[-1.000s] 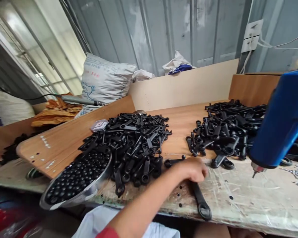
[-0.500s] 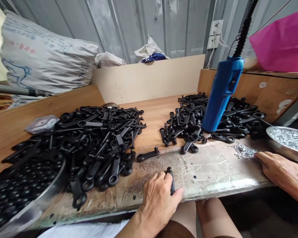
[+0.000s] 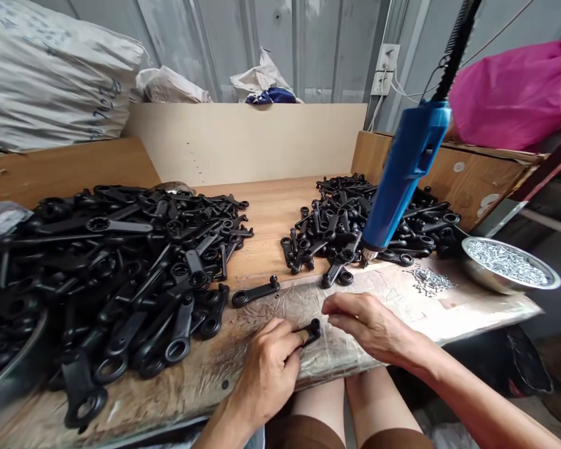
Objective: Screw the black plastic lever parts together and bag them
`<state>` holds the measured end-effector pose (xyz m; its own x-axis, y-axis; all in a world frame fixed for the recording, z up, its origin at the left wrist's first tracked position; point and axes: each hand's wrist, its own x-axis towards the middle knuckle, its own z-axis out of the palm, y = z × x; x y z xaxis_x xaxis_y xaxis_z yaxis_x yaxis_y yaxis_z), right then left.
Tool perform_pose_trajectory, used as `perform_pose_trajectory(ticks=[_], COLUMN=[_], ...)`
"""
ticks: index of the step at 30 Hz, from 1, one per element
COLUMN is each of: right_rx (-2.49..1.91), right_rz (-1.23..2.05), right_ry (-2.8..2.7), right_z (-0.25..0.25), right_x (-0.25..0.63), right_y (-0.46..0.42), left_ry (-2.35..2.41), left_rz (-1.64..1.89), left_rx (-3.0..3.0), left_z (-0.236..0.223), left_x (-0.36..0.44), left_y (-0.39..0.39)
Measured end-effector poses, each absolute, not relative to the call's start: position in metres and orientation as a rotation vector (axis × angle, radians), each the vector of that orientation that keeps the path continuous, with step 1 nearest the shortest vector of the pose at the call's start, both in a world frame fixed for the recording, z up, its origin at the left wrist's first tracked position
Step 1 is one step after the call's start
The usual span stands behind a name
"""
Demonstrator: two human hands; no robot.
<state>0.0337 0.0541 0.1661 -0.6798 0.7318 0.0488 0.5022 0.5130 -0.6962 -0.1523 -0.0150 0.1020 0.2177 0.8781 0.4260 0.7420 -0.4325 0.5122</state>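
Note:
My left hand (image 3: 272,368) is closed around a black plastic crank arm (image 3: 313,330) at the table's front edge. The arm's short post end sticks out to the right, and the rest is hidden under my fingers. Just right of that post is my right hand (image 3: 369,324), fingertips pinched together; whatever is between them is too small to make out. Another crank arm (image 3: 256,292) lies singly behind my left hand. Over the right-hand heap hangs a blue electric screwdriver (image 3: 393,178), bit downward, touched by neither hand. Small silver screws (image 3: 431,280) are scattered beyond my right hand.
A big heap of crank arms (image 3: 135,249) covers the left side, beside a metal bowl (image 3: 28,355) of black balls. A second heap (image 3: 341,218) is at the back right. A steel bowl of screws (image 3: 509,265) stands at the right edge. Boards (image 3: 262,140) wall the back.
My right hand has moved left from the loose screws to the held crank arm. My left hand first brought that arm to the front edge, then turned its post end rightward. The view has swung right.

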Motion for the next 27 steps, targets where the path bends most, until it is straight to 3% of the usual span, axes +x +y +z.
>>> perform_pose_trajectory(ticks=[15,27], right_rx=[-1.414,-1.395], right_rz=[0.759,0.592], right_ry=[-2.787,-2.805], right_z=[0.187,0.183], right_x=[-0.006,-0.008], right_y=[0.064,0.061], left_ry=[1.487,1.492], left_rz=[1.182,1.176], left_rx=[2.253,2.306], left_z=[0.092,0.091], left_x=[-0.152,-0.155], left_y=[-0.014,-0.014])
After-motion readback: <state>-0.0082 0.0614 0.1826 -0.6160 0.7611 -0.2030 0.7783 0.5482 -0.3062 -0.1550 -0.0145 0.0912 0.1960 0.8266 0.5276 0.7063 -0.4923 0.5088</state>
